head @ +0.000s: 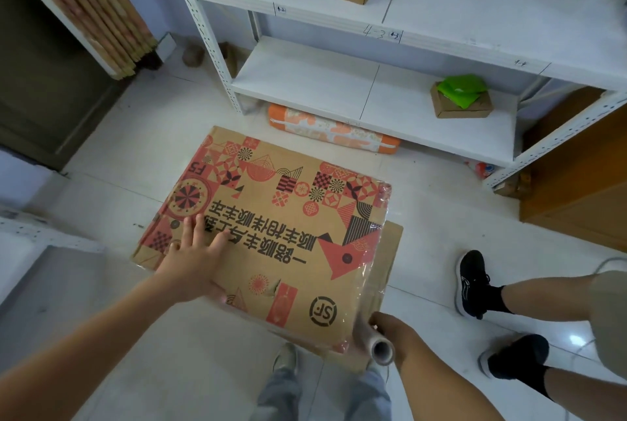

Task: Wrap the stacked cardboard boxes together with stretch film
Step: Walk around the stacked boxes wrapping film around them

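Because the stacked cardboard boxes (271, 227) lie on the floor (441, 217) with film only along their right edge, slack could let them shift; the left hand (195, 264) presses flat, the right hand (393, 336) grips the stretch film roll (375, 341).

**Film at the near corner of the stack**

The left hand (195, 261) presses flat on the printed cardboard boxes (271, 237). The right hand (395, 330) grips the stretch film roll (378, 344) at the stack's near right corner, film clinging along the right edge.
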Demonstrator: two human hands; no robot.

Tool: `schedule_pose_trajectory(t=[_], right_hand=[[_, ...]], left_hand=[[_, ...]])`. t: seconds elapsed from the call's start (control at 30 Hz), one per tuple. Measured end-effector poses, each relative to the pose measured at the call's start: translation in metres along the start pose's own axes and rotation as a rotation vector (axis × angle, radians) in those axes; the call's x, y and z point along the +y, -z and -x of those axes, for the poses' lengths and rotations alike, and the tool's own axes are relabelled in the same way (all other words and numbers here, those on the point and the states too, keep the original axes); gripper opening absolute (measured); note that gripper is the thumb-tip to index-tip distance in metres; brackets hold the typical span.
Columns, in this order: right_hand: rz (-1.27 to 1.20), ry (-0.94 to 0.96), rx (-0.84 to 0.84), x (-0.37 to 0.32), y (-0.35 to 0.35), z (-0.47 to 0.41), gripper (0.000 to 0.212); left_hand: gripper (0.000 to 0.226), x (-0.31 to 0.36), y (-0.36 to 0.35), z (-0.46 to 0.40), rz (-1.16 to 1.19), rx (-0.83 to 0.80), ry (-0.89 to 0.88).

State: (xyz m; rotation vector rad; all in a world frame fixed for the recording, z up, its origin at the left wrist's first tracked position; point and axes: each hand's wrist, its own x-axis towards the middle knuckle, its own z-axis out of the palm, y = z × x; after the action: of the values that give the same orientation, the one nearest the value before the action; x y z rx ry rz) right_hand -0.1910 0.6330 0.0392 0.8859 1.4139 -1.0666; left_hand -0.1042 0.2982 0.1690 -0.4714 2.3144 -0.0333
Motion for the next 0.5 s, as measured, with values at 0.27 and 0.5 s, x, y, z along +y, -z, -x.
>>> schedule_pose_trajectory(t=[0.27, 0.5], right_hand=[[-0.002, -0.045, -0.073, -0.011, 0.007, -0.002, 0.043], [0.043, -0.031, -0.01, -0.026, 0.015, -0.006, 0.035]], left_hand=[[0.118, 0.026, 0.004, 0.01, -0.194, 0.055, 0.067], [0.115, 0.046, 0.009, 0.023, -0.234, 0.066, 0.084]])
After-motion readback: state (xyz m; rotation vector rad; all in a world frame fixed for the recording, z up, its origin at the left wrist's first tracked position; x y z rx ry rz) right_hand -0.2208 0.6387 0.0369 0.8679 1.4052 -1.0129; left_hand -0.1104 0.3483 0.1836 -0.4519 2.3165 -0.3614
